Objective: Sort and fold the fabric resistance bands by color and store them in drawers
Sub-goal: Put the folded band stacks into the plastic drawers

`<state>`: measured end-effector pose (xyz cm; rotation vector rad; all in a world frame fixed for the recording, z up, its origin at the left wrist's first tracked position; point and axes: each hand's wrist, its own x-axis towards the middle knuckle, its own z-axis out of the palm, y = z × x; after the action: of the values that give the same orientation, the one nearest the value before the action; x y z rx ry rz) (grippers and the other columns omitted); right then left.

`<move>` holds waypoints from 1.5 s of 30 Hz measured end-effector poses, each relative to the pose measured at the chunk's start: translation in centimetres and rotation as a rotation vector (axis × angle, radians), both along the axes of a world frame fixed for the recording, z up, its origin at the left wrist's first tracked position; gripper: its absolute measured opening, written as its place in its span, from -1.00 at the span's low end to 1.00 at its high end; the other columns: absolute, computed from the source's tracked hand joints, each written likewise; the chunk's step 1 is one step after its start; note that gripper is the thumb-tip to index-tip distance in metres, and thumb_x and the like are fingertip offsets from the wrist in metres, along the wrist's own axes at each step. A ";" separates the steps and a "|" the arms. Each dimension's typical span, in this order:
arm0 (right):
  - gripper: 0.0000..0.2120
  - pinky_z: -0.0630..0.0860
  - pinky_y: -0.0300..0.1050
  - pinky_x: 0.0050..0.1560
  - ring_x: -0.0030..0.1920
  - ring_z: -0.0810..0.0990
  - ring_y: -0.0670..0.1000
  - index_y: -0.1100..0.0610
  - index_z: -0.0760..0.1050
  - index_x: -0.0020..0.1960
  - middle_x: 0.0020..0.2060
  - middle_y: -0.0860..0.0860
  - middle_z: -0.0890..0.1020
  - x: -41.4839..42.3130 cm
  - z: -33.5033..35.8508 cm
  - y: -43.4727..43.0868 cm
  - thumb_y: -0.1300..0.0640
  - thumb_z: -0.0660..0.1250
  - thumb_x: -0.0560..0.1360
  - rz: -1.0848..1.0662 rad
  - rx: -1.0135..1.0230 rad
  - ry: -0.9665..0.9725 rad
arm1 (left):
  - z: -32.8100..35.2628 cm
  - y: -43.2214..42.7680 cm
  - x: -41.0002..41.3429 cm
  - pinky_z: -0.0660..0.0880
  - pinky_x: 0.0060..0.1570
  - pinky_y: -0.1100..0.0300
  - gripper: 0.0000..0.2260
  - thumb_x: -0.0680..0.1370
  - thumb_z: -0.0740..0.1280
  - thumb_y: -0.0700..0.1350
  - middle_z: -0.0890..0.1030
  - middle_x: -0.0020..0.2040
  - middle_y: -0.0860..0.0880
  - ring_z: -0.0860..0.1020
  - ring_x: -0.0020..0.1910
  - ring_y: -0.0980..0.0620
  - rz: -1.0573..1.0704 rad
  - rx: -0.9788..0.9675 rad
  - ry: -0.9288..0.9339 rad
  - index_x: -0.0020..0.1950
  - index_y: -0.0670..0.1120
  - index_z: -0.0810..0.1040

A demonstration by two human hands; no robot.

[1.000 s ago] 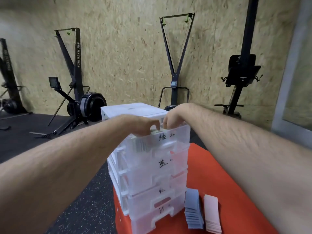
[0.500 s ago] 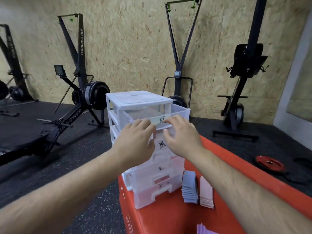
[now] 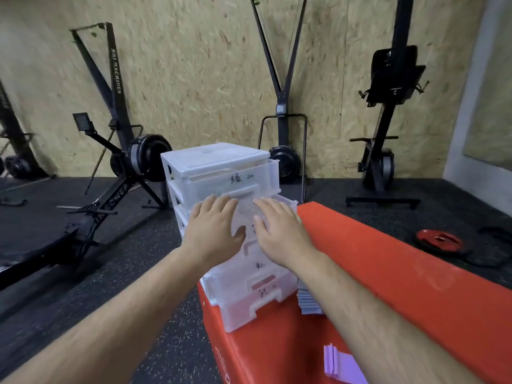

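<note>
Four clear plastic drawers make up the drawer unit (image 3: 219, 162), which stands at the left edge of a red padded box (image 3: 388, 273), its base close to that edge. The top drawer (image 3: 249, 178) carries a handwritten black character followed by what looks like "20". The third drawer (image 3: 241, 273) and the bottom drawer (image 3: 243, 309) each bear a black handwritten mark too blurred to read, and a reddish shape shows through the third drawer's front. The second drawer (image 3: 288, 203) juts forward past the top one. Both hands lie on its front rim, hiding most of its label. The left hand (image 3: 213, 231) and the right hand (image 3: 279, 234) sit side by side with fingers fairly straight and spread, thumbs against the drawer's front face, neither curled round anything. Folded grey-blue bands (image 3: 309, 302) are stacked just right of the unit's base, partly behind the right forearm. A few lilac bands (image 3: 340, 364) lie well nearer the camera than the unit, on the same red surface. A broad stretch of red top runs rightward from the unit. Left of the unit, on the dark speckled floor, a black ski machine (image 3: 116, 79) reads "SKI MACHINES" down its upright, and a rail near its foot shows letters ending "OWER". Far to the unit's right a red weight plate (image 3: 439, 241) lies on the floor.
</note>
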<state>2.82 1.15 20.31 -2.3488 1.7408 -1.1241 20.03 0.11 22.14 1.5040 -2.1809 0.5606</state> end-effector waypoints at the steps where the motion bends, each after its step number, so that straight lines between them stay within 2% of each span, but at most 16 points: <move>1: -0.58 0.17 0.00 0.47 0.49 0.27 -0.02 -0.04 0.31 0.52 0.48 -0.11 0.38 -0.6 -1.1 1.3 0.00 0.10 0.66 -0.017 -0.002 -0.032 | -0.9 0.6 -0.5 0.17 0.45 0.01 -0.48 0.53 0.25 0.14 0.38 0.47 0.03 0.28 0.49 -0.05 -0.056 -0.021 -0.002 0.45 -0.02 0.36; 4: -0.60 0.30 0.04 0.39 0.39 0.39 0.02 -0.03 0.37 0.47 0.40 -0.11 0.46 -2.7 -4.7 4.5 0.02 0.13 0.64 -0.056 0.021 -0.020 | -4.8 2.7 -3.2 0.27 0.40 0.02 -0.50 0.49 0.26 0.05 0.44 0.42 0.04 0.35 0.45 -0.02 -0.222 -0.029 0.046 0.42 -0.04 0.42; 8: -0.57 0.36 0.04 0.36 0.35 0.45 0.07 -0.01 0.39 0.46 0.36 -0.07 0.51 -7.4 -11.0 6.5 -0.01 0.10 0.62 -0.146 0.163 -0.019 | -12.0 4.3 -7.7 0.43 0.22 0.01 -0.49 0.43 0.22 0.05 0.50 0.37 0.03 0.45 0.34 -0.03 -0.301 0.143 0.112 0.37 -0.04 0.46; 11: -0.48 0.31 0.05 0.42 0.44 0.36 0.13 0.02 0.20 0.57 0.47 0.01 0.38 -9.7 -14.4 6.6 -0.05 0.14 0.63 -0.211 0.417 0.153 | -17.1 3.5 -10.0 0.47 0.17 0.01 -0.49 0.43 0.20 0.06 0.52 0.31 0.00 0.50 0.27 -0.08 -0.303 0.318 0.119 0.35 -0.06 0.46; 13: -0.45 0.29 0.07 0.44 0.46 0.33 0.13 -0.01 0.17 0.59 0.49 0.01 0.35 -10.0 -14.9 5.9 -0.03 0.17 0.63 -0.172 0.465 0.182 | -19.7 2.5 -11.3 0.46 0.18 0.03 -0.52 0.43 0.28 0.02 0.54 0.26 -0.02 0.53 0.21 -0.10 -0.310 0.383 0.156 0.34 -0.07 0.47; 15: -0.45 0.29 0.08 0.43 0.46 0.32 0.13 -0.04 0.16 0.58 0.49 0.00 0.35 -10.0 -15.2 5.0 0.00 0.18 0.61 -0.151 0.488 0.220 | -21.6 1.3 -12.5 0.44 0.23 0.02 -0.48 0.43 0.31 0.03 0.53 0.30 -0.05 0.52 0.24 -0.12 -0.297 0.432 0.203 0.36 -0.09 0.46; 18: -0.38 0.28 0.09 0.40 0.44 0.32 0.16 -0.02 0.07 0.60 0.49 0.02 0.32 -10.5 -16.5 3.7 0.03 0.20 0.60 -0.189 0.610 0.312 | -23.7 -0.7 -13.9 0.39 0.33 -0.07 -0.34 0.40 0.18 0.14 0.39 0.46 -0.10 0.42 0.38 -0.15 -0.259 0.496 0.197 0.47 -0.08 0.35; 22: -0.28 0.26 0.07 0.39 0.45 0.28 0.17 0.02 -0.01 0.62 0.49 0.05 0.28 -10.3 -17.4 2.8 0.04 0.26 0.55 -0.224 0.718 0.406 | -24.6 -2.7 -15.1 0.27 0.41 -0.15 -0.20 0.34 0.09 0.20 0.21 0.57 -0.08 0.20 0.53 -0.13 -0.248 0.573 0.161 0.57 -0.06 0.20; 25: -0.31 0.26 0.08 0.38 0.45 0.28 0.16 0.01 0.03 0.60 0.47 0.05 0.30 -10.8 -17.5 2.3 0.05 0.25 0.55 -0.246 0.746 0.419 | -24.8 -3.5 -16.0 0.29 0.40 -0.18 -0.26 0.45 0.28 0.09 0.18 0.58 -0.04 0.12 0.55 -0.08 -0.225 0.621 0.165 0.59 -0.06 0.14; 28: -0.30 0.25 0.10 0.38 0.45 0.27 0.17 0.02 0.02 0.60 0.46 0.06 0.31 -11.6 -17.3 2.1 0.08 0.25 0.54 -0.292 0.809 0.429 | -25.3 -3.8 -16.9 0.39 0.32 -0.10 -0.37 0.52 0.33 -0.01 0.28 0.52 -0.05 0.20 0.50 -0.10 -0.232 0.585 0.187 0.54 -0.11 0.23; 31: -0.30 0.23 0.10 0.39 0.45 0.26 0.17 0.02 -0.01 0.60 0.46 0.06 0.31 -11.5 -17.2 2.0 0.10 0.23 0.55 -0.298 0.847 0.399 | -25.3 -4.5 -17.7 0.48 0.18 -0.07 -0.47 0.53 0.31 -0.06 0.34 0.44 -0.08 0.27 0.39 -0.15 -0.239 0.587 0.123 0.47 -0.15 0.30; 35: -0.35 0.24 0.10 0.37 0.44 0.28 0.17 0.01 0.03 0.58 0.44 0.06 0.35 -11.4 -17.0 2.1 0.11 0.20 0.56 -0.288 0.860 0.364 | -25.0 -5.6 -18.4 0.47 0.12 -0.05 -0.59 0.57 0.27 -0.10 0.42 0.33 -0.14 0.35 0.26 -0.20 -0.195 0.574 0.040 0.40 -0.18 0.36; 40: -0.41 0.25 0.10 0.36 0.41 0.32 0.17 0.00 0.08 0.55 0.41 0.07 0.40 -12.0 -16.3 2.5 0.10 0.20 0.57 -0.294 0.876 0.330 | -25.4 -6.3 -18.8 0.49 0.03 -0.05 -0.72 0.60 0.22 -0.17 0.47 0.22 -0.16 0.38 0.20 -0.21 -0.157 0.530 -0.032 0.31 -0.19 0.39; 42: -0.45 0.25 0.09 0.35 0.40 0.33 0.16 0.00 0.12 0.53 0.40 0.07 0.40 -12.2 -15.9 2.6 0.09 0.19 0.58 -0.287 0.865 0.329 | -25.4 -6.6 -18.4 0.48 0.01 -0.06 -0.74 0.61 0.22 -0.17 0.48 0.21 -0.15 0.40 0.18 -0.20 -0.174 0.524 -0.012 0.29 -0.18 0.39; 45: -0.47 0.25 0.08 0.34 0.40 0.33 0.16 0.01 0.16 0.52 0.40 0.07 0.41 -12.3 -15.6 2.6 0.10 0.18 0.58 -0.288 0.842 0.337 | -25.1 -6.4 -17.3 0.46 0.01 -0.07 -0.71 0.60 0.30 -0.07 0.50 0.18 -0.12 0.42 0.14 -0.18 -0.213 0.521 0.066 0.26 -0.17 0.42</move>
<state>-9.53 3.75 4.71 -1.8372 2.1171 0.0774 2.71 -6.25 -2.96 1.4666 -2.5129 -0.1419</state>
